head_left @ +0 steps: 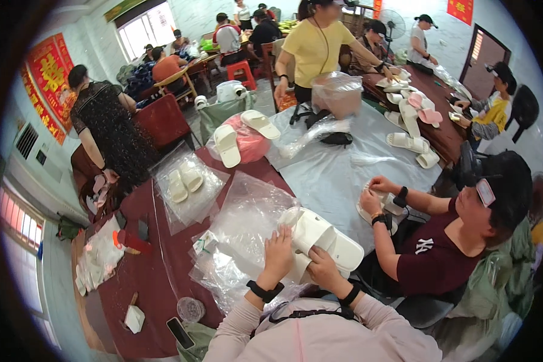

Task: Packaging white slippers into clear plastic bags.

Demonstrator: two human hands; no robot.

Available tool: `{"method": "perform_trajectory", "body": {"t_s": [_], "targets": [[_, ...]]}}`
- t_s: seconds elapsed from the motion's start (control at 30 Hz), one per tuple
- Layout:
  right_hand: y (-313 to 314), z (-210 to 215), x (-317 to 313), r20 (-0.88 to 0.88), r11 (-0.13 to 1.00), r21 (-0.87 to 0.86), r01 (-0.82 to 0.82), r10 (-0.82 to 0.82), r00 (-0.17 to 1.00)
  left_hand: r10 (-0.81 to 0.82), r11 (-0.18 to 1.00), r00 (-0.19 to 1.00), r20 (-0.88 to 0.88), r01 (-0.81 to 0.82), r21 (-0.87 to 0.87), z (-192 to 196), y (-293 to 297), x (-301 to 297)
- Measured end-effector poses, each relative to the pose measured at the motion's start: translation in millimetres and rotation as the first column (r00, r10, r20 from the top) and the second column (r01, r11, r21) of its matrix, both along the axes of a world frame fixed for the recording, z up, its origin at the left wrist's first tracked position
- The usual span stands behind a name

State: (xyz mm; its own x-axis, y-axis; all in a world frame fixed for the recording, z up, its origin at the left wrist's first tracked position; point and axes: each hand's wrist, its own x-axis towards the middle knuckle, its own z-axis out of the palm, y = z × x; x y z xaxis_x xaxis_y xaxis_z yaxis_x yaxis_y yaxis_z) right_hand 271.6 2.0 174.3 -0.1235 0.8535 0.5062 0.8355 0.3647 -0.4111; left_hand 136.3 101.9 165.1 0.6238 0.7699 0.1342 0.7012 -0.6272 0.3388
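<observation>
Both your hands grip one pair of white slippers [323, 236], held just above the dark red worktop [163, 265] near its right edge. Your left hand [277, 254] clasps the slippers' near end where a clear plastic bag [247, 220] meets it; your right hand [321, 265] is clenched on their underside. Left of the slippers, bagged slippers [184, 181] lie on the worktop.

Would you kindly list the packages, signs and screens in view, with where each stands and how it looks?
Clear plastic bag: by the left hand, crinkled.
Bagged white slippers: on the dark red table, farther left.
Red wall banner: far left, gold characters.
Dark phone: near table edge, screen off.
</observation>
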Motion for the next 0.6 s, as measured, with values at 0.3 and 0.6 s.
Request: {"method": "perform_trajectory", "body": {"t_s": [0.3, 0.6], "targets": [[7, -16, -17, 0.098, 0.991, -0.114, -0.074, 0.085, 0.991, -0.096, 0.984, 0.993, 0.062, 0.085, 0.154, 14, -17, -12], [31, -55, -28, -0.15, 0.98, -0.158, -0.118, 0.095, 0.984, -0.146, 0.989, 0.986, 0.081, 0.142, 0.046, 47, -31, -30]]}}
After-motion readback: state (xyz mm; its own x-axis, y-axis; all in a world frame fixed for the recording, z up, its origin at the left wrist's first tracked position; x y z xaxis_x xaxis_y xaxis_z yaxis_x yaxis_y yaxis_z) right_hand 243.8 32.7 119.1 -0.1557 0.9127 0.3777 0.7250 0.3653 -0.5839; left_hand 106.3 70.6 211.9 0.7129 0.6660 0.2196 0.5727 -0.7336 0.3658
